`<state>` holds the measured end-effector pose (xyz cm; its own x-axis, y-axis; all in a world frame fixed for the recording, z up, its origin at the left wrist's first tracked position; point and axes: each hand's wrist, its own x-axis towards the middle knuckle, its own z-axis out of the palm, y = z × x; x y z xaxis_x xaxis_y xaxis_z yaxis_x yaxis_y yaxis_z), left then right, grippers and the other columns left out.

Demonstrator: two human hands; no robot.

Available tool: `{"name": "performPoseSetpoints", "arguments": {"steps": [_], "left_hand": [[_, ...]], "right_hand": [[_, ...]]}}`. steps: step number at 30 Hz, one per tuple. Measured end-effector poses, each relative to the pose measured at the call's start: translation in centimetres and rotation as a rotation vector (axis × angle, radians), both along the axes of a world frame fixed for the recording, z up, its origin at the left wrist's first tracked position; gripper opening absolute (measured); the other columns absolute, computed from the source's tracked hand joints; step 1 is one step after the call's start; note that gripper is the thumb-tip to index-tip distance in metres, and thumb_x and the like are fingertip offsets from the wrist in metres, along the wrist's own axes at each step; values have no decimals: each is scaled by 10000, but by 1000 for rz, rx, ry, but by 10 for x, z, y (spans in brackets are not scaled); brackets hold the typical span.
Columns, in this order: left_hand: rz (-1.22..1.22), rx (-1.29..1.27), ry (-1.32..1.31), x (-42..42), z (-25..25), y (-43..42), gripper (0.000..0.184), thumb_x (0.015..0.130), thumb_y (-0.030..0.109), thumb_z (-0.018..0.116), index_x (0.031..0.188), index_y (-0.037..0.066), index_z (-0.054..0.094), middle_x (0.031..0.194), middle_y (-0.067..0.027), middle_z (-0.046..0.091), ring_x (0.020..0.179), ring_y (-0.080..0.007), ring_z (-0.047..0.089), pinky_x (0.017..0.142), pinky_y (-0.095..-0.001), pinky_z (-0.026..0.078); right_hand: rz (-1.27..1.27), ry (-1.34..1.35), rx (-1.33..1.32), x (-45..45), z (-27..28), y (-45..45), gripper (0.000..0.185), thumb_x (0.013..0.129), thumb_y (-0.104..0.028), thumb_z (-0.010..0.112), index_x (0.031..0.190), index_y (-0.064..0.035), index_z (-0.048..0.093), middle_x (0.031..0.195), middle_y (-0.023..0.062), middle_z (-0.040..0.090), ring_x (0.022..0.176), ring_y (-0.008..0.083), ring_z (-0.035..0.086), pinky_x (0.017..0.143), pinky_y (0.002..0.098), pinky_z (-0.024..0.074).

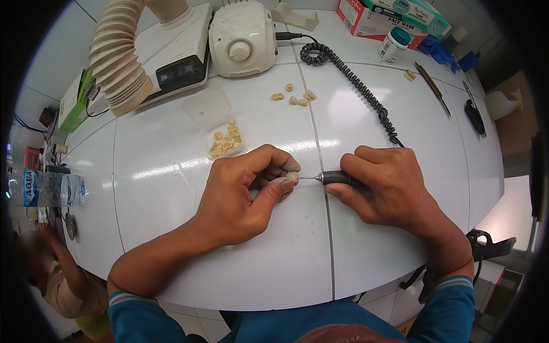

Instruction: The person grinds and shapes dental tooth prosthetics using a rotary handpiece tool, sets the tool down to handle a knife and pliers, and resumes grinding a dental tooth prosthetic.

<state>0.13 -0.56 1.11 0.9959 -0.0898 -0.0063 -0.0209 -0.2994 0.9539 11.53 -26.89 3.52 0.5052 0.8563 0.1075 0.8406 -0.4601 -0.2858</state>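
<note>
Tooth-shaped piece (292,176) is over the middle of the desk (274,257) in the head view, pinched between thumb and fingers of the left hand (240,191). The right hand (389,183) is wrapped around a dark handpiece (340,178), and its thin bit (307,178) points at the piece; can't really tell if the tip touches or stops just short. So yeah, hands apart, with a little gap that only the bit bridges. Room-wise, there's a decent stretch of white top between the hands and the curved near edge, and the forearms come in over that edge. Up past the left hand sits a small clear box (243,142) with a bunch of yellowish tooth-shaped bits (217,150) in it, and a see-through lid (207,107) just behind. A few loose pieces (302,102) lie farther back near the desk seam. Toward the far right edge there's a white bottle (392,48) with a green cap and a face mask box (366,20), contents hidden on both.
</note>
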Motion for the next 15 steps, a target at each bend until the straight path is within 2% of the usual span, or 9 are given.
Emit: {"name": "performPoseSetpoints", "arguments": {"steps": [15], "left_hand": [[-2, 52, -79, 0, -3, 1, 149, 1057, -24, 745, 1198, -68, 731, 1018, -112, 795, 937, -129, 782, 834, -262, 634]], "right_hand": [[-12, 0, -8, -1, 0, 1, 373, 1047, -469, 808, 957, -109, 767, 721, 41, 676, 548, 228, 654, 507, 406, 457]]}}
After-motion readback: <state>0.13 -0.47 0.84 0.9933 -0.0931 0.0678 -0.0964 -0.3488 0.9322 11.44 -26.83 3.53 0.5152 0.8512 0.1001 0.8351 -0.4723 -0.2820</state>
